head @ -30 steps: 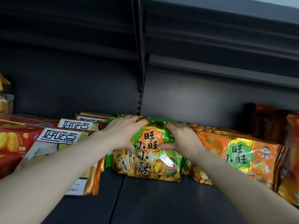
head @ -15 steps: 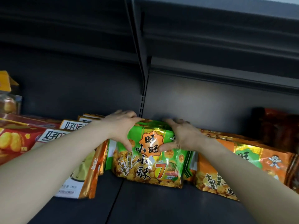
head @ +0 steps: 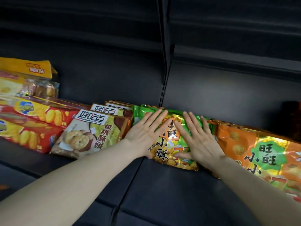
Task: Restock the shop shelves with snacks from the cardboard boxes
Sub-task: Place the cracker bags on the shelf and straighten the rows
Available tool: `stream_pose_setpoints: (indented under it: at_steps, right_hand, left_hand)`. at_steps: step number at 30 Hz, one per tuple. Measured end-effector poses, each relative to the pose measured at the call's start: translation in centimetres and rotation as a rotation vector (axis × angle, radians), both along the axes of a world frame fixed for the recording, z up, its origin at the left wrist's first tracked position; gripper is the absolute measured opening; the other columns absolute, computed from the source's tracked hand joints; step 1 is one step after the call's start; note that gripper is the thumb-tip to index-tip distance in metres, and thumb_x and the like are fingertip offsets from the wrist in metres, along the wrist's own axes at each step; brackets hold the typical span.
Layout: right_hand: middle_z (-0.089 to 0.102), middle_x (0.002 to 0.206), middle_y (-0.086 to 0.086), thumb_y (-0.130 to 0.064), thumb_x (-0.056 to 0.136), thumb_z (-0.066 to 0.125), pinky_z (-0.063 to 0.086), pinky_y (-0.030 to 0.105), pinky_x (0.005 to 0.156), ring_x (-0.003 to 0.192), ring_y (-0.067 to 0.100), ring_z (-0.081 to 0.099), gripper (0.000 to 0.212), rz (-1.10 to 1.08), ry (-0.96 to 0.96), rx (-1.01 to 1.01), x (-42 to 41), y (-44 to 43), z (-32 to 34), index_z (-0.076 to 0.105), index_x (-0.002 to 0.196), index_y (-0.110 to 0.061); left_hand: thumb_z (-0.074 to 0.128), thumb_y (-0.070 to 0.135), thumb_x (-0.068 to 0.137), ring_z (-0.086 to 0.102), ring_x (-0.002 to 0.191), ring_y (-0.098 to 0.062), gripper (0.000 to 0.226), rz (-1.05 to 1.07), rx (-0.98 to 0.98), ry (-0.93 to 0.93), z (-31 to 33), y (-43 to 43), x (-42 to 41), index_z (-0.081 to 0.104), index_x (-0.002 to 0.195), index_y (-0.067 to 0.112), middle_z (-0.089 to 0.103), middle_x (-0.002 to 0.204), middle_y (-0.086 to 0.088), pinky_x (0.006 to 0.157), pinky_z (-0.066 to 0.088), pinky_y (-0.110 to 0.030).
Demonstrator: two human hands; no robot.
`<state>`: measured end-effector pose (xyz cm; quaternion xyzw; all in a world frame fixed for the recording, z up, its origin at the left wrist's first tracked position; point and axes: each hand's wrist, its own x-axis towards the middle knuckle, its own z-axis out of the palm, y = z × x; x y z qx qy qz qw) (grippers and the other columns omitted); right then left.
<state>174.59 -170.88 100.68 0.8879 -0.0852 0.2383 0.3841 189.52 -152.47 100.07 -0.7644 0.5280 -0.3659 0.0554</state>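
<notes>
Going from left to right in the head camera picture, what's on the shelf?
red biscuit boxes → cookie bags → left hand → green snack bag → right hand → orange snack bag

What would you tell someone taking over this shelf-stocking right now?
Hands: left hand and right hand both lie open and flat on the green bag.
Things: the green bag rests on the shelf, between the cookie bags on its left and the orange bags on its right.
Done: this bag looks placed.
Left: lift both hands and fetch more snacks. No cardboard box is in view.
</notes>
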Motion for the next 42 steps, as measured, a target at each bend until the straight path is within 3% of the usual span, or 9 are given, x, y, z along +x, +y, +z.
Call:
stream_pose_setpoints:
  at_steps: [7,10,13,20,26,32,37,39,42]
  right_hand:
    - [0.011,0.163,0.021,-0.082,0.088,0.023,0.021,0.058,0.118,0.149,0.038,0.018,0.099,0.064,-0.164,0.110,-1.5,3.0,1.2,0.018,0.158,-0.013]
    - [0.024,0.158,0.026,-0.073,0.090,0.031,0.025,0.057,0.116,0.144,0.042,0.029,0.091,0.117,-0.319,0.163,-0.3,7.3,2.5,0.029,0.154,-0.008]
    - [0.032,0.154,0.026,-0.071,0.093,0.034,0.028,0.056,0.115,0.142,0.042,0.032,0.086,0.186,-0.333,0.168,3.3,13.3,2.7,0.031,0.153,-0.009]
    - [-0.007,0.165,0.013,-0.092,0.075,0.014,0.012,0.055,0.122,0.153,0.029,-0.005,0.109,0.044,-0.012,0.320,12.7,22.9,-1.9,0.001,0.159,-0.025]
    - [-0.020,0.163,0.013,-0.086,0.073,0.011,0.010,0.056,0.121,0.151,0.033,-0.014,0.104,-0.214,-0.033,0.324,14.5,23.7,-3.0,-0.021,0.154,-0.030]
    - [0.022,0.159,0.027,-0.085,0.059,0.041,0.038,0.063,0.106,0.146,0.042,0.026,0.120,-0.282,-0.136,0.266,17.0,22.5,-2.8,0.016,0.155,-0.017]
    - [0.032,0.155,0.025,-0.087,0.050,0.046,0.033,0.065,0.109,0.144,0.041,0.032,0.129,-0.254,-0.171,0.241,18.2,21.0,-3.0,0.026,0.155,-0.016]
    - [0.047,0.143,0.020,-0.087,0.058,0.044,0.036,0.062,0.109,0.135,0.039,0.045,0.120,-0.163,-0.187,0.224,17.5,21.0,-2.1,0.032,0.153,-0.014]
    - [0.058,0.124,0.008,-0.068,0.091,0.041,0.047,0.045,0.096,0.110,0.028,0.056,0.077,0.049,-0.415,0.249,16.6,20.6,1.1,0.047,0.143,-0.012]
  left_hand:
    - [0.071,0.055,0.079,-0.022,0.148,-0.028,0.122,-0.078,-0.069,-0.004,1.0,5.3,0.3,-0.014,0.154,0.010,-0.021,0.161,-0.012,0.121,-0.009,-0.046]
    - [0.062,0.062,0.083,-0.012,0.150,-0.023,0.111,-0.123,-0.139,0.049,1.2,10.9,3.0,-0.002,0.157,0.011,-0.007,0.164,-0.007,0.121,-0.012,-0.039]
    - [0.052,0.072,0.082,-0.018,0.149,-0.019,0.109,-0.120,-0.121,0.123,1.5,17.2,7.3,-0.004,0.157,0.017,-0.013,0.164,-0.003,0.116,-0.016,-0.032]
    - [0.034,0.086,0.078,-0.029,0.145,-0.021,0.115,-0.139,0.101,0.202,-0.6,22.6,13.6,-0.018,0.154,0.017,-0.027,0.159,-0.006,0.118,-0.017,-0.035]
    - [0.051,0.070,0.084,-0.017,0.149,-0.029,0.112,-0.169,0.080,0.052,-1.0,20.8,14.9,-0.007,0.155,0.006,-0.013,0.162,-0.018,0.121,-0.009,-0.048]
    - [0.060,0.053,0.089,-0.008,0.150,-0.032,0.107,-0.069,0.032,0.056,0.2,18.0,14.5,-0.008,0.154,0.003,-0.011,0.162,-0.018,0.120,-0.005,-0.052]
    - [0.062,0.040,0.091,-0.005,0.150,-0.034,0.103,-0.002,-0.035,0.135,1.5,16.3,15.0,-0.010,0.153,-0.002,-0.007,0.162,-0.020,0.122,0.000,-0.047]
    - [0.072,0.040,0.083,0.003,0.150,-0.034,0.114,0.003,-0.041,0.159,1.9,16.1,15.4,-0.008,0.153,0.000,0.001,0.161,-0.018,0.122,0.002,-0.046]
    - [0.079,0.036,0.076,0.014,0.146,-0.033,0.118,-0.036,-0.081,0.195,2.1,16.0,16.1,-0.003,0.154,0.005,0.010,0.157,-0.012,0.122,0.007,-0.042]
